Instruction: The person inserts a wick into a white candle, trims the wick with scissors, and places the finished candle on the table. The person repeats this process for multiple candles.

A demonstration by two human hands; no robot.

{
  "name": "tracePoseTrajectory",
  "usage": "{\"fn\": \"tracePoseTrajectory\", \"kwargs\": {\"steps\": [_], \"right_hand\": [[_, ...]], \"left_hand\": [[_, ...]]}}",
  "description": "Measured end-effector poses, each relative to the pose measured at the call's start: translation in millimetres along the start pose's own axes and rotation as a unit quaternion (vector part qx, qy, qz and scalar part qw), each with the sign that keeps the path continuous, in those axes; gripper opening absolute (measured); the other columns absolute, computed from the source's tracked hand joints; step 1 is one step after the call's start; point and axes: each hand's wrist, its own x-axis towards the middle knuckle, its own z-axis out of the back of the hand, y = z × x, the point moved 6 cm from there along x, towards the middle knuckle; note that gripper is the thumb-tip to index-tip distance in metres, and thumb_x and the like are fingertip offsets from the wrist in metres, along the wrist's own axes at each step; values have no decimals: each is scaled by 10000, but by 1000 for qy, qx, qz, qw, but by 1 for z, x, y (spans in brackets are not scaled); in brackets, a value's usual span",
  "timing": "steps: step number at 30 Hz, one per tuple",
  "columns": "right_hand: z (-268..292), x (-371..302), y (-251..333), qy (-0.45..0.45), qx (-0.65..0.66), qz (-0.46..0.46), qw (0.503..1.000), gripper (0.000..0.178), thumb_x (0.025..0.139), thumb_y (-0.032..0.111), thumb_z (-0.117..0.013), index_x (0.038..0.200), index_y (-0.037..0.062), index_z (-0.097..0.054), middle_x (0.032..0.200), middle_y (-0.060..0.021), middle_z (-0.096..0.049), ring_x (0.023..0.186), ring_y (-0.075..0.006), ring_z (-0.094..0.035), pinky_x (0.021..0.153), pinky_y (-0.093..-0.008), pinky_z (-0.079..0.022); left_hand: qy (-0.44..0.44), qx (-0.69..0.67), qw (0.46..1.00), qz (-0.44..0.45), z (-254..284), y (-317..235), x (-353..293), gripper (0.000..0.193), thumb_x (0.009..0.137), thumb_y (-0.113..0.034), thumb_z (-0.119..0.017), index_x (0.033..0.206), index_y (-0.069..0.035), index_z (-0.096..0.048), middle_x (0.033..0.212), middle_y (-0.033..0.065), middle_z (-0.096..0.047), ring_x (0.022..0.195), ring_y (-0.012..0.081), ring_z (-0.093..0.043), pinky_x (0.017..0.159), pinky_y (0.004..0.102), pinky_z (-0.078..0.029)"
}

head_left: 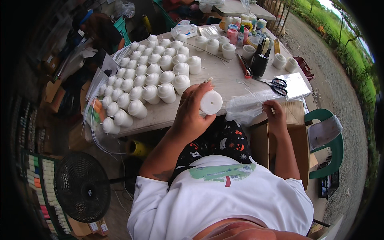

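Note:
My left hand (pixel 193 111) is closed round a white pillar candle (pixel 211 103), whose flat round end with a small central hole is turned up. The candle is held above the table's near edge. Over the box at the right, my right hand (pixel 276 115) is raised with thumb and forefinger pinched together. A faint thin strand seems to run from that pinch toward the table, but what it is cannot be made out. Rows of white candles (pixel 151 94) with wicks stand left of my left hand. Clear plastic (pixel 245 107) lies between my hands on the table edge.
Scissors (pixel 276 85), a black tape dispenser (pixel 261 58) and paint jars (pixel 233 36) stand on the table (pixel 224 76). An open cardboard box (pixel 262 144) and green chair (pixel 338 148) are at right. A black fan (pixel 83 187) stands at lower left. Another person (pixel 98 30) sits far left.

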Motion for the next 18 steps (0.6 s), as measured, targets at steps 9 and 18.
{"fn": "tracePoseTrajectory", "kwargs": {"steps": [9,18], "right_hand": [[-26,15,41,19,-39,32,999,131,869,15,-629,995,40,-648,921,-108,-665,837,-235,-656,742,-298,-504],[-52,36,48,49,-203,153,966,101,851,107,-658,946,81,-682,918,-76,-666,907,-278,-604,900,-381,-409]], "left_hand": [[-18,-14,1000,5,1,6,-6,816,610,38,-747,1345,-31,-398,1216,158,-544,1109,333,-540,977,419,-421],[-51,-49,997,38,-4,21,-10,707,609,17,-759,1262,-32,-492,1235,171,-529,1137,322,-539,937,400,-471]]}}
